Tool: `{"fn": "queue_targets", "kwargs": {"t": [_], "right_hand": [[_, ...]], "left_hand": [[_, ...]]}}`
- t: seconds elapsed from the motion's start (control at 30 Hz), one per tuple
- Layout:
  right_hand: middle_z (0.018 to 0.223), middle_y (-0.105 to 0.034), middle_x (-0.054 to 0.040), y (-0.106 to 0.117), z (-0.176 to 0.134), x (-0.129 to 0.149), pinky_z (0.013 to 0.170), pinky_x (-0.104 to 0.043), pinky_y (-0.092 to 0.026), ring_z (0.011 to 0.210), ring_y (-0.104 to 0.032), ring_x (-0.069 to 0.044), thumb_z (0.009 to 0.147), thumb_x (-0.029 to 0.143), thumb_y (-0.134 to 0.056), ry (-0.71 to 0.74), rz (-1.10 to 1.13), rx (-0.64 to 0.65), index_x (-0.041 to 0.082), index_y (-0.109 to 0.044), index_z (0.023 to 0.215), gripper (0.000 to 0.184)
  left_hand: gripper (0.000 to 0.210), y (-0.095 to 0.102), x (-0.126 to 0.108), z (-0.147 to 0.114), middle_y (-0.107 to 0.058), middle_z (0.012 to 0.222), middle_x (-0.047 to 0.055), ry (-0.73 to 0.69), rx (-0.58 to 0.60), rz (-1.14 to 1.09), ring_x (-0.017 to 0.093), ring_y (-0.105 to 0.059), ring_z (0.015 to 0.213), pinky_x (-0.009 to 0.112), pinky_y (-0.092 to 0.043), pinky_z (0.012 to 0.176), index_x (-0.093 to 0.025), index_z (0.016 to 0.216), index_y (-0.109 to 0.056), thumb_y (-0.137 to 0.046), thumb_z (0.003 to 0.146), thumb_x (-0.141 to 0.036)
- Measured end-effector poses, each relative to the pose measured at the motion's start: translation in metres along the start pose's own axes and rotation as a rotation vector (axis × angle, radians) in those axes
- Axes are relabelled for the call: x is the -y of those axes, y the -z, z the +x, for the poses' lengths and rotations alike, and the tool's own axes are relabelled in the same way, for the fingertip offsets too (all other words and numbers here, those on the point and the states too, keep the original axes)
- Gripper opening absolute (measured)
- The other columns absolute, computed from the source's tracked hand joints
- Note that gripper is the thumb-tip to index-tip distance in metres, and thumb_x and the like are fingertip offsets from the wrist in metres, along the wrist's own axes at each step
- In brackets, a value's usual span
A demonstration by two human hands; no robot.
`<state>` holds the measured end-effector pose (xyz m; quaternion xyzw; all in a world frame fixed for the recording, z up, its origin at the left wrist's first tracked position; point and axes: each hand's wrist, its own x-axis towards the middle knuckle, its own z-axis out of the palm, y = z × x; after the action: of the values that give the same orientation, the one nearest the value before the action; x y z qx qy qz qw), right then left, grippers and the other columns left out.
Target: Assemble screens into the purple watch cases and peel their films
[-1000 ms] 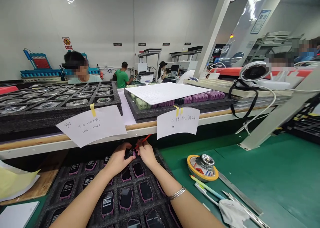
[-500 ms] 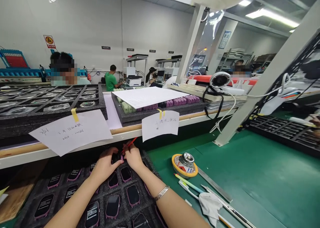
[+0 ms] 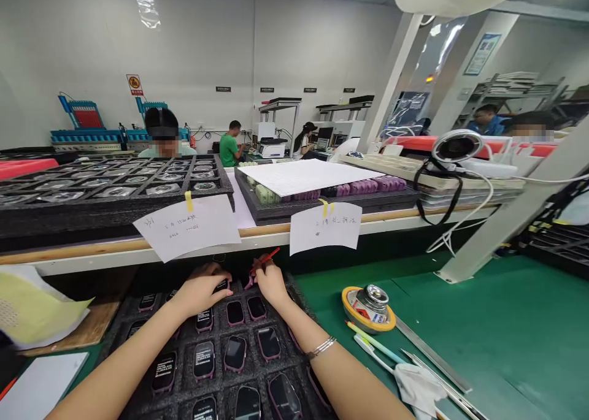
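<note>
My left hand (image 3: 202,292) is at the far side of a black foam tray (image 3: 218,334), thumb and fingers closed around a smartwatch (image 3: 223,284) with a lit dark screen and purple frame. Just to its right, my right hand (image 3: 271,282) pinches a thin red pen-like stick (image 3: 270,256) that slants up to the right. A small purple piece (image 3: 251,280) shows at its fingertips; whether it is held is unclear. Rows of purple-framed smartwatches (image 3: 235,352) lie face up in the tray's pockets, some with white text on their screens.
A shelf edge (image 3: 267,231) with two taped paper notes crosses just above my hands. On the green bench to the right are a round metal-topped bottle in a yellow ring (image 3: 368,309), a toothbrush (image 3: 368,346), a white cloth (image 3: 418,383) and a steel ruler (image 3: 432,352).
The view has swung left, so the scene sits further right. My hands have moved apart, and the watch in my left hand now shows its screen. The red stick stays in my right hand.
</note>
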<state>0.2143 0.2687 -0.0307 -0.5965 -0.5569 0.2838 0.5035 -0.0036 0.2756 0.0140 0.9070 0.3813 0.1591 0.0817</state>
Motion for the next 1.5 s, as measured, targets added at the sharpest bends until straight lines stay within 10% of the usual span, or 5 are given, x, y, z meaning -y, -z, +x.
{"fn": "queue_targets", "kwargs": {"t": [0.47, 1.5], "right_hand": [[0.100, -0.067, -0.0046, -0.056, -0.001, 0.018, 0.068, -0.030, -0.059, 0.078, -0.067, -0.014, 0.099, 0.036, -0.059, -0.139, 0.146, 0.099, 0.014, -0.062, 0.114, 0.026], [0.104, -0.068, -0.0055, -0.057, 0.000, 0.021, 0.077, -0.035, -0.059, 0.086, -0.068, -0.017, 0.099, 0.035, -0.059, -0.028, 0.079, 0.120, 0.015, -0.063, 0.112, 0.024]], "left_hand": [[0.027, -0.014, 0.010, -0.014, -0.067, 0.119, 0.009, 0.024, -0.099, -0.185, 0.024, -0.063, 0.112, 0.049, -0.051, 0.099, -0.018, 0.114, -0.065, -0.061, 0.096, -0.037], [0.040, -0.028, 0.026, -0.012, -0.068, 0.128, 0.010, 0.123, -0.189, -0.152, 0.029, -0.063, 0.120, 0.046, -0.050, 0.103, -0.022, 0.125, -0.056, -0.063, 0.089, -0.040]]}}
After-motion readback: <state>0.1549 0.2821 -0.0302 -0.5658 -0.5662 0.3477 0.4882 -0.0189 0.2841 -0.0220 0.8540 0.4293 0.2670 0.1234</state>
